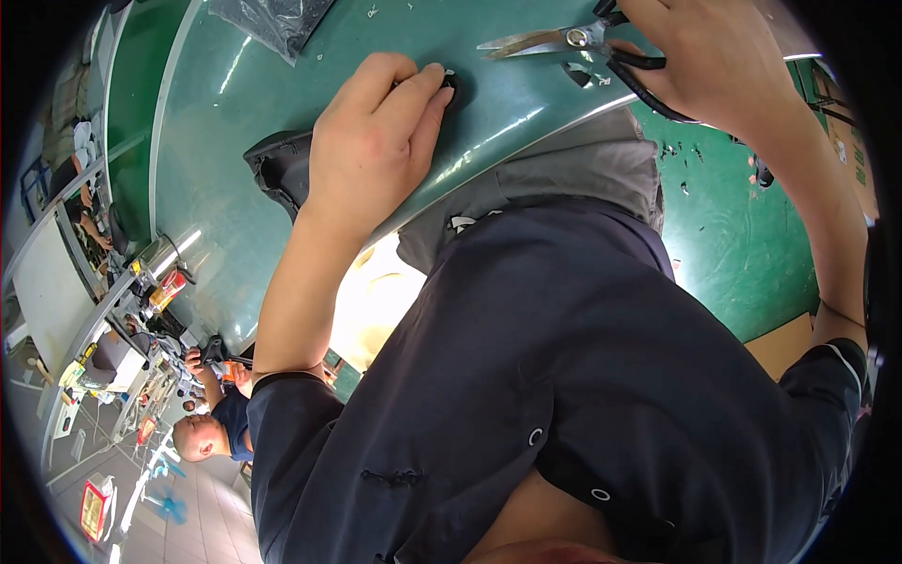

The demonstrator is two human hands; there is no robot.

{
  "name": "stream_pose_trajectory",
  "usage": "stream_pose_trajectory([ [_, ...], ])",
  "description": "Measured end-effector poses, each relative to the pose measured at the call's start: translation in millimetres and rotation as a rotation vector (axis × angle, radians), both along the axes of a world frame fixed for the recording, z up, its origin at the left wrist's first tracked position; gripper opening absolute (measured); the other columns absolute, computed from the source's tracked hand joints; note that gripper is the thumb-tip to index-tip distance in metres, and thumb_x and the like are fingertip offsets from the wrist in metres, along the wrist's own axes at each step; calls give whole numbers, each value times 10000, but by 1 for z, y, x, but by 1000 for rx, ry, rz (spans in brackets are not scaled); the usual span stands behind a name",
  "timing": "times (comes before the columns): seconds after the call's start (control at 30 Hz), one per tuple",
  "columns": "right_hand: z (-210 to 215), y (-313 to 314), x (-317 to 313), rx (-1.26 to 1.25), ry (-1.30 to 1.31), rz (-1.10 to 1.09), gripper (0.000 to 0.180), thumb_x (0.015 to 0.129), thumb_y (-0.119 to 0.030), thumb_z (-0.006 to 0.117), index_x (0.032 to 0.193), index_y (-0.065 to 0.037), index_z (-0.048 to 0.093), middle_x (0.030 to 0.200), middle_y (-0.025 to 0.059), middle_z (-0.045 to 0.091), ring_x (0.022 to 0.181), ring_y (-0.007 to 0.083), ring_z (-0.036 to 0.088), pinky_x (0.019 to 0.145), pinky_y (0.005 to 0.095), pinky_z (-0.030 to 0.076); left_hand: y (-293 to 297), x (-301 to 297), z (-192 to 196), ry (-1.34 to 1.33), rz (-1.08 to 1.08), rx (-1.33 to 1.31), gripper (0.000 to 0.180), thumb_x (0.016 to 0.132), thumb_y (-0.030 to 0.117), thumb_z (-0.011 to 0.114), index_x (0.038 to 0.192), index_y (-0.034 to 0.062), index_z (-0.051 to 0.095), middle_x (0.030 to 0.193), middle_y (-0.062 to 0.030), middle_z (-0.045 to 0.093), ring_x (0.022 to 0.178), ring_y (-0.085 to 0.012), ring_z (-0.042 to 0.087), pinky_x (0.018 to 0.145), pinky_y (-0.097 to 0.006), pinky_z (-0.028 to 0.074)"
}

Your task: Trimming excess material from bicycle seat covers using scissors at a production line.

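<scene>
My left hand [376, 141] rests on the green table [225, 216], its fingers curled over a small black piece [451, 85] that is mostly hidden under the fingertips. My right hand [719, 61] grips the black handles of a pair of scissors [564, 39]. The metal blades point left and lie just above the table, a short way right of my left hand. A black fabric part [277, 167] lies on the table beside my left wrist.
A grey cloth [583, 169] hangs over the table's near edge against my dark shirt. A crumpled dark plastic bag [272, 23] sits at the far side. Green floor [742, 244] shows at the right. Another person [211, 423] works at cluttered benches at the lower left.
</scene>
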State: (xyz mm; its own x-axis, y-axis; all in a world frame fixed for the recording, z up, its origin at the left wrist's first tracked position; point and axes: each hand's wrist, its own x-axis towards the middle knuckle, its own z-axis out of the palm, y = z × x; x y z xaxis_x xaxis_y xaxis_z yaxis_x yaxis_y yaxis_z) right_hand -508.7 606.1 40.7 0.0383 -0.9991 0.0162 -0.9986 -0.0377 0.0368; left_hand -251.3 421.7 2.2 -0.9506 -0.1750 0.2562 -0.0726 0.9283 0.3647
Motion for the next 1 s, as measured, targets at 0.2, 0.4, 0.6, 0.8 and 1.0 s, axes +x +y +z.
stream_pose_trajectory([
  [0.2,-69,-20,-6,-883,-900,405,340,709,-327,811,832,-64,632,856,80,652,876,289,671,768,398,569,-23,2,-17,138,-160,158,189,828,-43,804,992,22,736,957,-89,671,794,-251,676,670,-349,559],
  [0.4,8,-26,9,96,-59,115,370,743,-323,845,926,-46,681,942,89,668,960,286,669,825,400,573,-32,7,-20,163,-163,226,167,815,-71,797,952,14,756,926,-92,685,782,-226,670,656,-318,542],
  [0.6,17,-45,16,145,-59,143,376,770,-333,839,972,-43,711,977,91,695,1002,290,677,843,399,578,-29,8,-20,170,-136,269,162,798,-64,810,934,15,769,902,-87,686,754,-207,667,637,-307,536],
  [0.8,12,-57,29,121,86,225,231,804,-256,757,910,-52,739,894,81,720,896,284,710,779,390,601,-31,10,-21,193,-159,255,160,801,-61,808,936,17,774,902,-84,685,740,-202,662,630,-306,532],
  [1.0,24,-64,28,264,122,245,160,791,-207,730,854,-62,754,862,75,744,888,270,745,772,375,611,-29,5,-23,185,-164,264,150,817,-59,797,941,21,768,904,-84,681,748,-210,660,634,-309,532],
])
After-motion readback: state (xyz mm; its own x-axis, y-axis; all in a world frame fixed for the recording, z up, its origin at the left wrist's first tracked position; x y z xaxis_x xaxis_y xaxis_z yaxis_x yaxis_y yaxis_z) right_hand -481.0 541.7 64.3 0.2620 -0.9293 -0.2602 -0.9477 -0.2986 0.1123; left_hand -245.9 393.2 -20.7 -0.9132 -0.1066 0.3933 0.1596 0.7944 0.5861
